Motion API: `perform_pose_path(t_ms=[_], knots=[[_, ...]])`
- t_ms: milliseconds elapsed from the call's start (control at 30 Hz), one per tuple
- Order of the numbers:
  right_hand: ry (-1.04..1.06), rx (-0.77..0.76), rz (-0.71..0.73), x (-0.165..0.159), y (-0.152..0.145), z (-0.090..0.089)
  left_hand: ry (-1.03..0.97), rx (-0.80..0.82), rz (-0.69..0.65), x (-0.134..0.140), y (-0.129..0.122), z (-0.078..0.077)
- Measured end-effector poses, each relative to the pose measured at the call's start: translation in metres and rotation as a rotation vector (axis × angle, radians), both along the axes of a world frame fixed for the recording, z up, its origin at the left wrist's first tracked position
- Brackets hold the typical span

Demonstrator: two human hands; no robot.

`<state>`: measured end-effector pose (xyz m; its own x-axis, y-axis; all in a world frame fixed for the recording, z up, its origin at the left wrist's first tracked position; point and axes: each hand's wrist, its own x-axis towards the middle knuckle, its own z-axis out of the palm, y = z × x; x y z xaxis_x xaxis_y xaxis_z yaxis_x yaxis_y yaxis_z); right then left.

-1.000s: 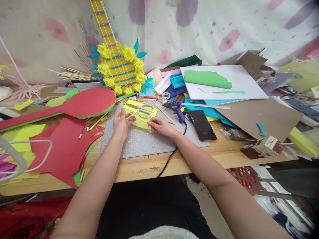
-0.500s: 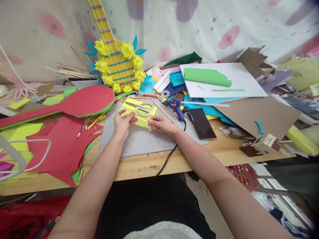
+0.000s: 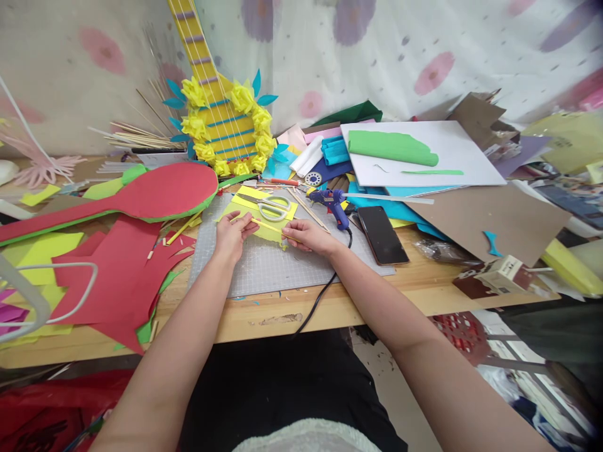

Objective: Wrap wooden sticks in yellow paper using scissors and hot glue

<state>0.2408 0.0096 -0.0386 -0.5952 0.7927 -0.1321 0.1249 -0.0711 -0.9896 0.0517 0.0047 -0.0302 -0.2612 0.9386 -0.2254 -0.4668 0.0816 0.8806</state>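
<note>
A thin yellow stick (image 3: 267, 225) is stretched between my two hands, above the grey cutting mat (image 3: 264, 276). My left hand (image 3: 233, 233) pinches its left end, and my right hand (image 3: 307, 235) grips the right end between thumb and fingers. Beneath and behind the stick lies a yellow paper sheet (image 3: 269, 235). Scissors (image 3: 274, 208) with pale handles rest on yellow paper just beyond my hands. To the right of them sits a purple glue gun (image 3: 335, 207) with a glue stick in its back, its cord running past my right wrist.
A phone (image 3: 382, 234) lies right of the mat. At left is a red guitar-shaped piece (image 3: 167, 191) over red paper scraps (image 3: 113, 270). A yellow guitar (image 3: 226, 129) with paper flowers leans at the back. A white board (image 3: 424, 176) carries rolled green paper (image 3: 391, 147).
Both hands keep their hold on the yellow stick in almost the same place. The whole view has shifted very slightly.
</note>
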Motion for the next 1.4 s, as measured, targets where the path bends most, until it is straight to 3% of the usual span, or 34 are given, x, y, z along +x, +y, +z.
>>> perform_pose_path(t_ms=[233, 600, 800, 1000, 1167, 1400], knots=[[0.001, 0.003, 0.003, 0.0007, 0.0001, -0.0026, -0.061, -0.015, -0.057, 0.0005, -0.0019, 0.0025], [-0.123, 0.111, 0.04, 0.0033, -0.0028, 0.0048, 0.094, 0.155, 0.176, -0.0038, -0.0002, 0.0013], [-0.153, 0.146, -0.039, 0.0009, -0.003, 0.0061, -0.081, 0.087, -0.02, -0.0003, -0.0017, 0.0049], [-0.176, 0.181, -0.036, 0.0024, -0.0018, 0.002, -0.086, 0.091, 0.048, -0.0074, -0.0005, 0.0043], [-0.189, 0.21, -0.032, 0.0031, -0.0004, -0.0016, -0.048, 0.067, -0.091, -0.0083, 0.0011, 0.0003], [-0.185, 0.208, -0.022, 0.0027, -0.0003, -0.0026, 0.012, 0.132, -0.033, -0.0071, 0.002, -0.002]])
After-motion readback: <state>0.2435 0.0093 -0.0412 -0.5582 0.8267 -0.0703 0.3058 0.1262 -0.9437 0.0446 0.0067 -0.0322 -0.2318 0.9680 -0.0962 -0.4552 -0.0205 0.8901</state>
